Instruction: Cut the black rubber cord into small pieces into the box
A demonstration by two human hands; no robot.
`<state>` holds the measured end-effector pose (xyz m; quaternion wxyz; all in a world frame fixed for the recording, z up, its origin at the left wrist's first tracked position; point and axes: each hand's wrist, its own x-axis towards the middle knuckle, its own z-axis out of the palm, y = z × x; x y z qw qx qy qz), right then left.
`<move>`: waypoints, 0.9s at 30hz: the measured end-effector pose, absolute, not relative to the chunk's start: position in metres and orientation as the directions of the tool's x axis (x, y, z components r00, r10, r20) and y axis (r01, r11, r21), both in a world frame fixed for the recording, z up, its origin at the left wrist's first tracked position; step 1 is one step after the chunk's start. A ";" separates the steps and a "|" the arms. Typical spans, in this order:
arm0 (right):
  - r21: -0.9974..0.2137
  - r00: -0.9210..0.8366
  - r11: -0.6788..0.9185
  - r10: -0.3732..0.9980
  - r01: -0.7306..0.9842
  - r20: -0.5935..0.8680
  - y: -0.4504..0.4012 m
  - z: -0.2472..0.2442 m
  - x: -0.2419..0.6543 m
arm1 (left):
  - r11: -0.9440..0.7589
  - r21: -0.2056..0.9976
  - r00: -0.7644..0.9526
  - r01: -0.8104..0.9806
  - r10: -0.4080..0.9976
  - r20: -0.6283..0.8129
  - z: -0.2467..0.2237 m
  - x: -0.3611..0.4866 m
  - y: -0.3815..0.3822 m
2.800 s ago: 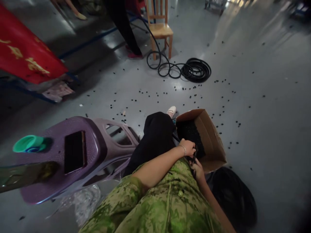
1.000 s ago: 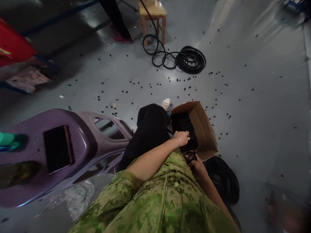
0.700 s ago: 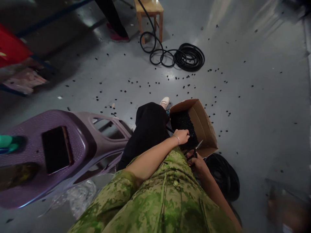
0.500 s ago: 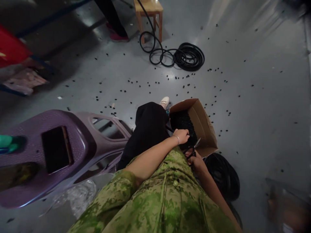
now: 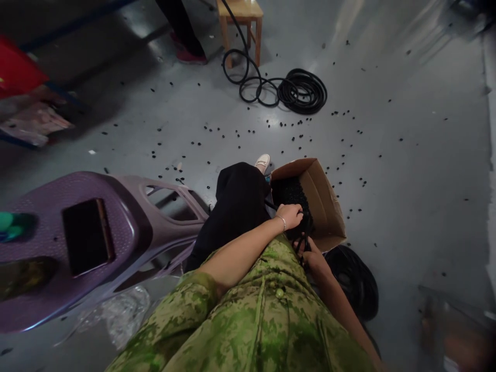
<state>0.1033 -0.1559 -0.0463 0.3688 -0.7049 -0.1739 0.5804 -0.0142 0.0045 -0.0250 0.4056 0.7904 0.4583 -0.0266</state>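
Note:
My left hand (image 5: 290,216) is closed on a black hose (image 5: 270,204), whose short end pokes out past the fingers over an open cardboard box (image 5: 323,201). Many small black pieces (image 5: 290,191) lie inside that box. Close to the box's near edge, my right hand (image 5: 313,257) is wrapped round the black handles of a pair of scissors (image 5: 302,243). The blades point toward the hose end but are hard to make out against the dark pieces.
A purple stool (image 5: 127,206) at the left bears a phone (image 5: 86,236). Coiled black hose (image 5: 306,92) lies on the floor by a wooden stool (image 5: 244,10); another coil (image 5: 354,281) is at the right. Small black pieces are scattered around. A person's foot (image 5: 189,54) is at the top.
The scissors have turned, so their bright blade no longer stands out above my right hand. My left hand has hardly moved. The view has shifted slightly.

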 end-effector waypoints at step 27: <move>-0.650 0.250 -0.733 0.604 -0.200 -0.757 -0.135 -0.028 0.081 | -0.386 0.601 0.663 0.700 0.663 -0.347 -0.023 -0.015 0.000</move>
